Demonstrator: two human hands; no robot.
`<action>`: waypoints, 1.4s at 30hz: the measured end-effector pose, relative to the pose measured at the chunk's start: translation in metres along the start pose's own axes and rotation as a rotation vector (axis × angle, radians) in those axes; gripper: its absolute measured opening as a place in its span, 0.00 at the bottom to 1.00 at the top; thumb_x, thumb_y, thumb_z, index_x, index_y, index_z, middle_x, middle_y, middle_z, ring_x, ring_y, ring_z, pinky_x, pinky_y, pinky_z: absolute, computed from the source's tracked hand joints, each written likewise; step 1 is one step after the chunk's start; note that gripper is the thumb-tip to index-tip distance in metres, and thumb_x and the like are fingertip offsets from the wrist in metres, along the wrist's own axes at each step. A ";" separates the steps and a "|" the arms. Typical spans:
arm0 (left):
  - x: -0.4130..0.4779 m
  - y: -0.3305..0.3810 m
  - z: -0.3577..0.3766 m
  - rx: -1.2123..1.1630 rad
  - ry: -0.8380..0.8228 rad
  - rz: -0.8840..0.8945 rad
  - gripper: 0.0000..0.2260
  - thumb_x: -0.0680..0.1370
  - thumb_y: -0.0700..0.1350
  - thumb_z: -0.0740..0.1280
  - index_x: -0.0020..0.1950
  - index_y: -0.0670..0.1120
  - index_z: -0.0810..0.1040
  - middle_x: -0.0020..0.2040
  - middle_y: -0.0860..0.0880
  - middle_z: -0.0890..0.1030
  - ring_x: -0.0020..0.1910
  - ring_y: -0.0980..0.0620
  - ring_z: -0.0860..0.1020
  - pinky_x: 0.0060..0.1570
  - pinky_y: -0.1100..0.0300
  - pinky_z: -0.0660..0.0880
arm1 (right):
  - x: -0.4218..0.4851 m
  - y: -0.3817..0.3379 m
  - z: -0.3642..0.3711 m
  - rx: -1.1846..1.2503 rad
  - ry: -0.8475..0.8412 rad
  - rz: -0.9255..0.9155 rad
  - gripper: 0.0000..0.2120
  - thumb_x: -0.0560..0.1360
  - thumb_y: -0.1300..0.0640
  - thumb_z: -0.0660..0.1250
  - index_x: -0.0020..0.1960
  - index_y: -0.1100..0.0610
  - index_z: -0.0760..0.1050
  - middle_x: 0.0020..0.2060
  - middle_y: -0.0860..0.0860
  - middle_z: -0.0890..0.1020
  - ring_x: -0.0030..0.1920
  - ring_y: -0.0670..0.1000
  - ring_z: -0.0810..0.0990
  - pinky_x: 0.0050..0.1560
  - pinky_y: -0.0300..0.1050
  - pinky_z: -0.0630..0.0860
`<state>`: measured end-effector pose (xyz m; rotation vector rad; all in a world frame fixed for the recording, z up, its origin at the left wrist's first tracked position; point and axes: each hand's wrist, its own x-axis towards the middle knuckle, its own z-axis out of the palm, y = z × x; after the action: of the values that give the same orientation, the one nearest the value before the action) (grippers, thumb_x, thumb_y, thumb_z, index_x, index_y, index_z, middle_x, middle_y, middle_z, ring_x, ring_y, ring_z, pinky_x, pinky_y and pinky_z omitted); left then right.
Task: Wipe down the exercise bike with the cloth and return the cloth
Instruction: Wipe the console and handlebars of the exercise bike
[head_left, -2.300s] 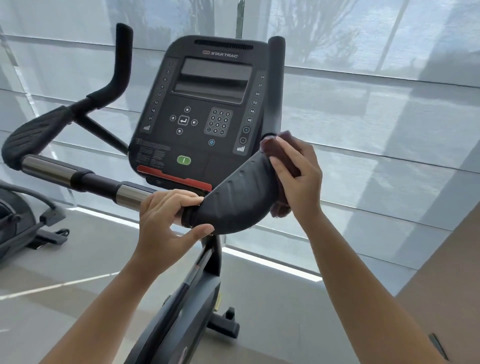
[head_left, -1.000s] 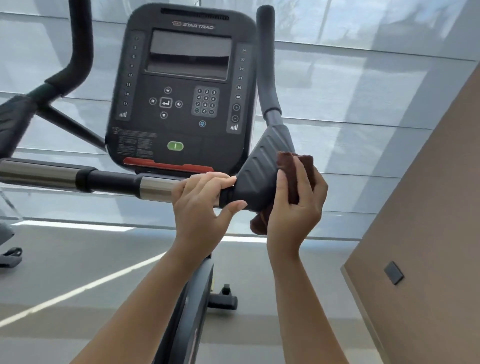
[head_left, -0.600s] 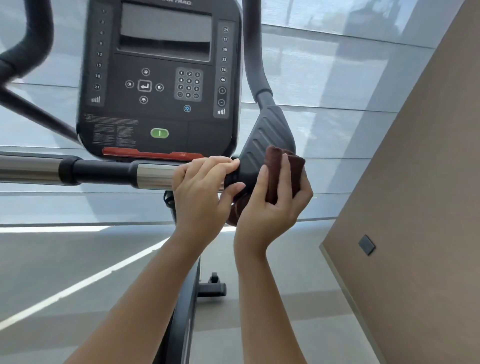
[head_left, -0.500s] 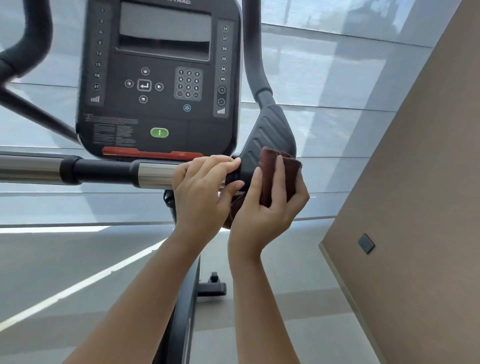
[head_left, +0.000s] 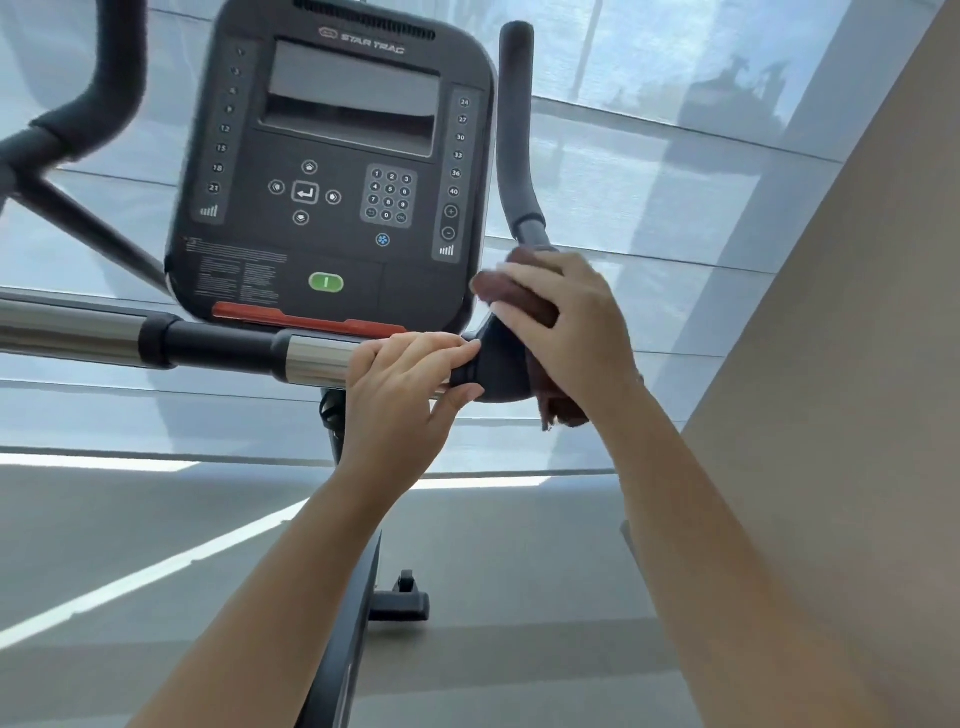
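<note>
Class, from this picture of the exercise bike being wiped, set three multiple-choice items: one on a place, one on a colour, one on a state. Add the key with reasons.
1. Where does the left hand grip?
A. the handlebar below the console
B. the upright grip
C. the floor

2. What colour is the cloth?
A. white
B. reddish-brown
C. blue

3. What is the right hand doing?
A. hanging empty
B. pushing a button
C. holding the cloth against the black pad

Key:
1 A, its fingers curl round the handlebar.
2 B, dark reddish-brown folds show under the fingers.
3 C, the cloth sits between the hand and the pad.
</note>
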<state>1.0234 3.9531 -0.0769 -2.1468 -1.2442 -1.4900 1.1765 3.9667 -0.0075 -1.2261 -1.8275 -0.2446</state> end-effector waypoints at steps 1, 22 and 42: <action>0.000 0.000 0.001 0.001 0.008 0.000 0.14 0.73 0.51 0.63 0.53 0.46 0.82 0.50 0.51 0.82 0.52 0.54 0.73 0.51 0.60 0.60 | 0.001 0.000 0.004 -0.077 -0.059 -0.029 0.16 0.71 0.48 0.65 0.56 0.48 0.79 0.55 0.52 0.78 0.53 0.58 0.75 0.51 0.57 0.74; -0.002 -0.002 0.005 0.013 0.068 0.010 0.13 0.74 0.51 0.64 0.52 0.47 0.82 0.50 0.52 0.82 0.53 0.55 0.75 0.54 0.61 0.60 | 0.000 0.017 -0.002 -0.092 -0.107 -0.140 0.14 0.72 0.48 0.64 0.55 0.49 0.80 0.51 0.54 0.77 0.50 0.58 0.75 0.48 0.53 0.75; 0.031 0.024 0.001 0.206 -0.315 0.033 0.24 0.74 0.59 0.58 0.62 0.44 0.77 0.57 0.45 0.79 0.54 0.47 0.76 0.55 0.58 0.65 | 0.036 0.087 -0.009 0.332 -0.156 0.006 0.15 0.72 0.59 0.70 0.57 0.47 0.79 0.56 0.49 0.74 0.57 0.40 0.71 0.57 0.22 0.61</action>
<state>1.0455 3.9551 -0.0449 -2.3059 -1.3841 -0.9863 1.2489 4.0273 -0.0013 -1.0393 -1.9045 0.1587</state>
